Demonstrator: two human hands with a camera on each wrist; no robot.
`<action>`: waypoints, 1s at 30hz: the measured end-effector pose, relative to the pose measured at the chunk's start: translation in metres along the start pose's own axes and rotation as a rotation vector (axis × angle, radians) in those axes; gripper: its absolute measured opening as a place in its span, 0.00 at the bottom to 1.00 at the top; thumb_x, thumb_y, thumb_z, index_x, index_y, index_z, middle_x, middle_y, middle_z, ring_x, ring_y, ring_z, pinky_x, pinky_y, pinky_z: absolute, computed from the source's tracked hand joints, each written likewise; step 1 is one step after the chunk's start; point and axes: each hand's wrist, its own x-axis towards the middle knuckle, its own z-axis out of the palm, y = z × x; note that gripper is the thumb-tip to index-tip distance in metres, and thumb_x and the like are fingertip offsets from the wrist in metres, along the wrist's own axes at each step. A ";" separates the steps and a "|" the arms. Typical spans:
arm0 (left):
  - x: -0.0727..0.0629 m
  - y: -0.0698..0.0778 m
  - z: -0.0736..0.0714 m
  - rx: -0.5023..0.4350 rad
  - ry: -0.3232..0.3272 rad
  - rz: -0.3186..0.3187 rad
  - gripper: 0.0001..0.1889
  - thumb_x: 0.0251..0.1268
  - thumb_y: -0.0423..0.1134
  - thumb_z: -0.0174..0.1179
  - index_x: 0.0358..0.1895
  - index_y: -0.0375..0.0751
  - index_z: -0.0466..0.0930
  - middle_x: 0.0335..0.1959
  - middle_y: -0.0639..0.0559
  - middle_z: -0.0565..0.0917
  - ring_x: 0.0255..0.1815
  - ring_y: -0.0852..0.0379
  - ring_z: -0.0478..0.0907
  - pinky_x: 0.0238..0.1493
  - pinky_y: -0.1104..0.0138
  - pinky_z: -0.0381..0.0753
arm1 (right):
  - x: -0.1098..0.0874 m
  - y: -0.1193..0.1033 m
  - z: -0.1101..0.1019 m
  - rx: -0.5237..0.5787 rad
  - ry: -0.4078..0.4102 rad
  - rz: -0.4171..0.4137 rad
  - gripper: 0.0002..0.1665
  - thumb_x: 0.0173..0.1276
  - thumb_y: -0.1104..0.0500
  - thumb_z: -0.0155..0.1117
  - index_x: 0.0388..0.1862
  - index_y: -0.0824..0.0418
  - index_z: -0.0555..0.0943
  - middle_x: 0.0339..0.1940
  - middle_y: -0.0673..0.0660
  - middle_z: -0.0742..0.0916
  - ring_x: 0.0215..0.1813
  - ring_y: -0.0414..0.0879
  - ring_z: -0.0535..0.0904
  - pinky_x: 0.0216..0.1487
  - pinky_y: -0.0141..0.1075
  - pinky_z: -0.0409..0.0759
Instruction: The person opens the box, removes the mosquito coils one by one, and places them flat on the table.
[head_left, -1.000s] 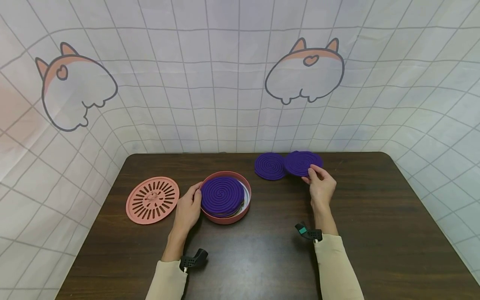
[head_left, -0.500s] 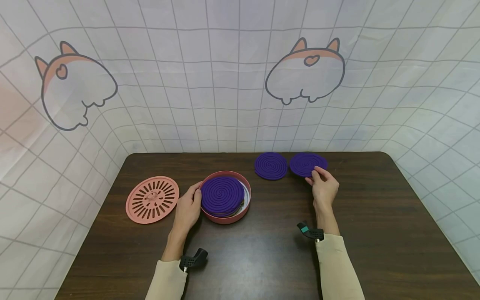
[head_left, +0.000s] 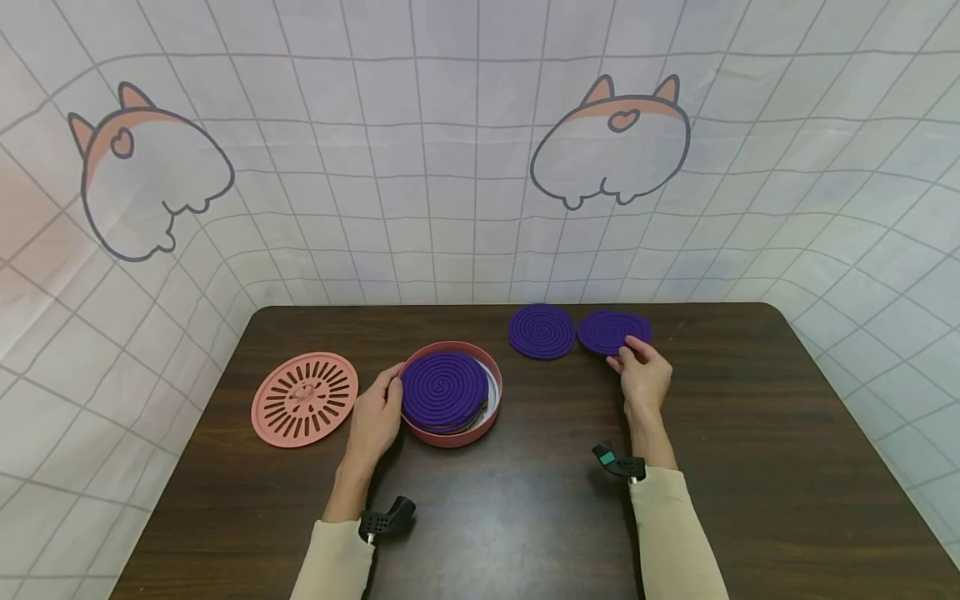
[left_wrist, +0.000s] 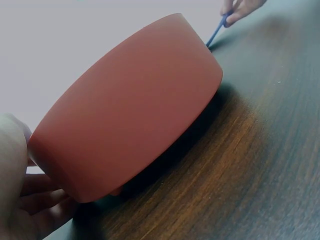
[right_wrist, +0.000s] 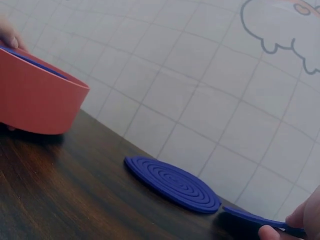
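My left hand [head_left: 377, 417] grips the left rim of a round reddish box [head_left: 450, 441]; its thumb lies on the rim and fingers wrap the wall in the left wrist view. In the box a purple spiral mosquito coil [head_left: 444, 390] lies on a stack, over a whitish base. With thumb and fingers my right hand [head_left: 645, 379] pinches the near edge of another purple coil [head_left: 603, 329], close over the table's back edge. In the right wrist view this coil [right_wrist: 250, 216] appears edge-on, slightly tilted. Just left of it a third coil [head_left: 542, 332] lies flat.
A pink slotted round lid [head_left: 305, 400] lies on the table left of the left hand. The dark wooden table [head_left: 510, 517] ends at the back against a white gridded curtain [head_left: 442, 208]. Each wrist wears a small black camera mount [head_left: 387, 521].
My right hand moved the pinched coil right, off its overlap with the flat coil, then lowered it slightly and drew a little back left. The left hand and box stayed put.
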 end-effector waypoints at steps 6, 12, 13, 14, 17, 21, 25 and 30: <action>0.000 0.000 0.000 0.001 0.001 0.001 0.21 0.79 0.45 0.44 0.67 0.49 0.76 0.64 0.46 0.81 0.67 0.45 0.77 0.69 0.48 0.73 | 0.000 0.003 -0.002 -0.048 -0.026 0.007 0.24 0.74 0.68 0.56 0.68 0.68 0.75 0.60 0.64 0.76 0.37 0.35 0.85 0.49 0.28 0.85; 0.000 -0.001 0.000 0.002 0.003 0.006 0.21 0.79 0.45 0.44 0.67 0.49 0.76 0.64 0.45 0.82 0.67 0.44 0.77 0.68 0.47 0.73 | 0.002 0.007 -0.002 -0.036 -0.011 -0.011 0.23 0.72 0.70 0.59 0.66 0.70 0.75 0.40 0.56 0.74 0.34 0.36 0.83 0.47 0.28 0.86; 0.000 -0.001 0.000 0.003 0.002 0.005 0.21 0.79 0.45 0.44 0.68 0.49 0.76 0.64 0.45 0.82 0.67 0.44 0.77 0.68 0.47 0.73 | 0.002 0.007 -0.002 -0.032 -0.004 -0.017 0.23 0.72 0.70 0.59 0.65 0.70 0.76 0.37 0.56 0.73 0.33 0.36 0.83 0.46 0.29 0.86; 0.000 -0.001 0.001 0.002 0.003 0.001 0.20 0.79 0.45 0.44 0.67 0.50 0.76 0.64 0.46 0.82 0.67 0.45 0.77 0.69 0.48 0.73 | 0.002 0.008 -0.002 -0.016 0.007 -0.021 0.23 0.71 0.71 0.59 0.64 0.71 0.76 0.35 0.56 0.74 0.31 0.37 0.84 0.45 0.29 0.86; 0.000 -0.002 0.000 0.003 -0.002 0.004 0.21 0.80 0.45 0.44 0.68 0.49 0.76 0.64 0.45 0.81 0.67 0.45 0.77 0.69 0.47 0.73 | 0.003 0.009 -0.003 -0.010 0.025 -0.038 0.22 0.70 0.72 0.60 0.63 0.72 0.76 0.32 0.55 0.77 0.29 0.37 0.85 0.41 0.30 0.87; 0.000 -0.001 0.000 0.001 -0.006 0.001 0.21 0.80 0.45 0.44 0.68 0.49 0.76 0.65 0.45 0.81 0.68 0.45 0.76 0.70 0.48 0.72 | 0.004 0.012 -0.004 -0.047 0.030 -0.066 0.23 0.70 0.71 0.60 0.63 0.72 0.75 0.34 0.61 0.85 0.25 0.36 0.87 0.36 0.30 0.87; 0.000 -0.001 0.000 0.002 -0.008 -0.003 0.21 0.80 0.45 0.44 0.68 0.49 0.75 0.65 0.45 0.81 0.68 0.45 0.76 0.70 0.48 0.72 | 0.003 0.013 -0.004 -0.092 0.008 -0.100 0.23 0.71 0.70 0.61 0.64 0.73 0.74 0.37 0.70 0.87 0.21 0.37 0.86 0.31 0.33 0.87; 0.000 -0.001 0.000 0.003 -0.010 -0.005 0.21 0.80 0.45 0.44 0.68 0.49 0.75 0.65 0.45 0.81 0.68 0.45 0.76 0.70 0.48 0.72 | 0.001 0.013 -0.005 -0.117 -0.015 -0.103 0.23 0.72 0.68 0.61 0.64 0.73 0.75 0.36 0.73 0.87 0.19 0.40 0.86 0.29 0.35 0.87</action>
